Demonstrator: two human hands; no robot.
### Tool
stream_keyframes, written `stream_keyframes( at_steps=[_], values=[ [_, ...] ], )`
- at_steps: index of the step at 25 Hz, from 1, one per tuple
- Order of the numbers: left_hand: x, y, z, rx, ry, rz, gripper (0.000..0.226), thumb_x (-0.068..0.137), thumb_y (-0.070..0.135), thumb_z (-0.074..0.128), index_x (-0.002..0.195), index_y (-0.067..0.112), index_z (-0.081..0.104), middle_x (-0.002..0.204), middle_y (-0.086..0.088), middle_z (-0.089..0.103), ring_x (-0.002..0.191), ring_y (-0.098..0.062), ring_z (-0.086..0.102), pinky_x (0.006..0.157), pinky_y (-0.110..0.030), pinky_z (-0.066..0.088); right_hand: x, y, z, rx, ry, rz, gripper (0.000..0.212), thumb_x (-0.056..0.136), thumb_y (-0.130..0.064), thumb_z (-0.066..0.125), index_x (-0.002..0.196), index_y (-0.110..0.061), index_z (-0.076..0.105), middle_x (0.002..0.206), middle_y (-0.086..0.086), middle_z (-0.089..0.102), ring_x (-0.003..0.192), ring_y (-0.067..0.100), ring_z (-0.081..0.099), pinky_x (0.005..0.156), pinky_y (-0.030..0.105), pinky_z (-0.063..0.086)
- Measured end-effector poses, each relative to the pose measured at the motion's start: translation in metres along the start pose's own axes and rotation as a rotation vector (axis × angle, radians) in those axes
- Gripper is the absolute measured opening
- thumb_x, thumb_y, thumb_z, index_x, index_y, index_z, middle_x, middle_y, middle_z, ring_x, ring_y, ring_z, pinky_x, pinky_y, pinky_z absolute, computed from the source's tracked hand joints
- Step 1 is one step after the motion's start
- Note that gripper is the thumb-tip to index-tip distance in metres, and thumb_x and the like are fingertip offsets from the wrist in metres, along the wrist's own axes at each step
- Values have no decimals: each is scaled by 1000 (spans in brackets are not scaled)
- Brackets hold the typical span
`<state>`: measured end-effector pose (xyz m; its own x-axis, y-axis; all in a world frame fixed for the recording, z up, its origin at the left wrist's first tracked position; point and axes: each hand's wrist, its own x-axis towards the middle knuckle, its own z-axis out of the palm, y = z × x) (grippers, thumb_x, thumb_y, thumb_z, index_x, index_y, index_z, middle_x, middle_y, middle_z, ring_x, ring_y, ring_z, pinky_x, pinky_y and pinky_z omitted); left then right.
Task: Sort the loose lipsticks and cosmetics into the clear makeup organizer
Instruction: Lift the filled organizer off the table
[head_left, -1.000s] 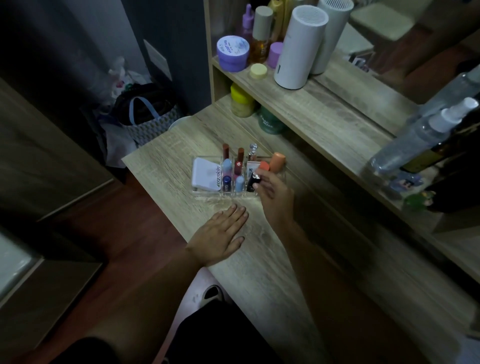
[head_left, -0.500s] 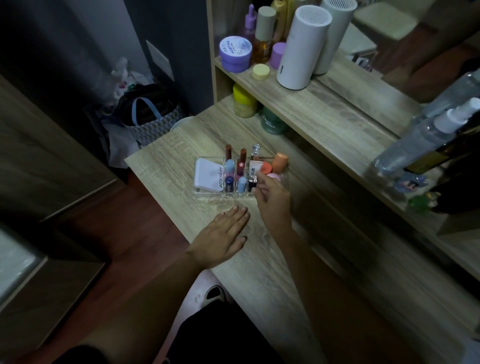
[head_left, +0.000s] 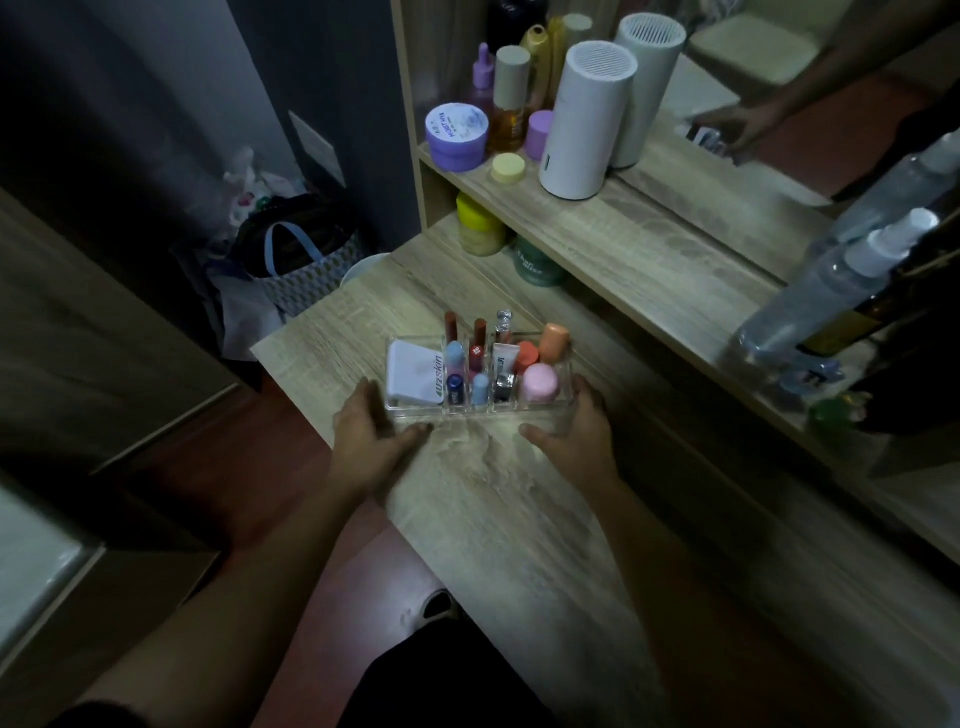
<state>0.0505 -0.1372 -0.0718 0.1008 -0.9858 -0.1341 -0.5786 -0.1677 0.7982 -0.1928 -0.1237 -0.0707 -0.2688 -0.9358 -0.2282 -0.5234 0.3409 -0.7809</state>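
Head view: both hands at the organizer, tabletop centre.

Clear organizer sits on the tabletop, loaded: white compact in the 9 o'clock compartment, lipsticks upright in the middle slots, pink round pot and orange tube at 3 o'clock. Left hand cups the organizer's 9 o'clock end, right hand its 3 o'clock end; each grip is spread, fingers at the end walls, thumbs along the near edge. Firm contact: cannot tell, image blurred.
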Motion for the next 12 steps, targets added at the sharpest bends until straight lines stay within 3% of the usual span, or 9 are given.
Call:
stream_keyframes(
  at_steps=[2,4,6,7,10,12],
  values=[
    [8,3,2,-13,-53,44,60,60,31,85,108,16,51,103,1,68,90,-14,64,82,-36,54,7,-2,0,34,-65,-23,90,63,-15,84,139,-18,36,134,8,54,125,26,49,106,46,40],
    [11,5,5,-51,-81,88,72,60,26,87,121,19,50,108,0,70,95,-10,65,87,-21,51,14,-4,2,43,-81,-34,94,64,-15,84,142,-20,30,133,7,56,123,26,52,105,46,42],
    [13,7,9,-75,-74,118,76,61,23,86,127,19,47,108,1,69,93,-5,64,79,-4,45,19,-5,4,56,-80,-37,96,67,-15,82,144,-22,25,132,7,57,122,26,52,103,40,41],
    [14,6,10,-79,-59,111,77,62,23,86,129,17,46,109,-1,69,94,-7,64,81,-7,46,20,-5,5,64,-67,-33,94,68,-14,81,144,-23,27,131,8,58,120,25,53,101,36,40],
    [18,2,13,-52,-6,59,81,64,24,85,133,13,44,116,-10,67,107,-26,61,94,-41,49,18,-4,5,86,-6,-14,87,66,-12,82,140,-21,36,125,8,63,114,24,58,98,33,43],
    [18,-1,13,-52,-2,54,82,63,25,85,133,13,45,117,-9,67,108,-28,60,93,-41,50,12,-3,7,94,15,-1,81,66,-12,83,135,-19,42,124,8,64,115,24,59,100,37,46]
  ],
)
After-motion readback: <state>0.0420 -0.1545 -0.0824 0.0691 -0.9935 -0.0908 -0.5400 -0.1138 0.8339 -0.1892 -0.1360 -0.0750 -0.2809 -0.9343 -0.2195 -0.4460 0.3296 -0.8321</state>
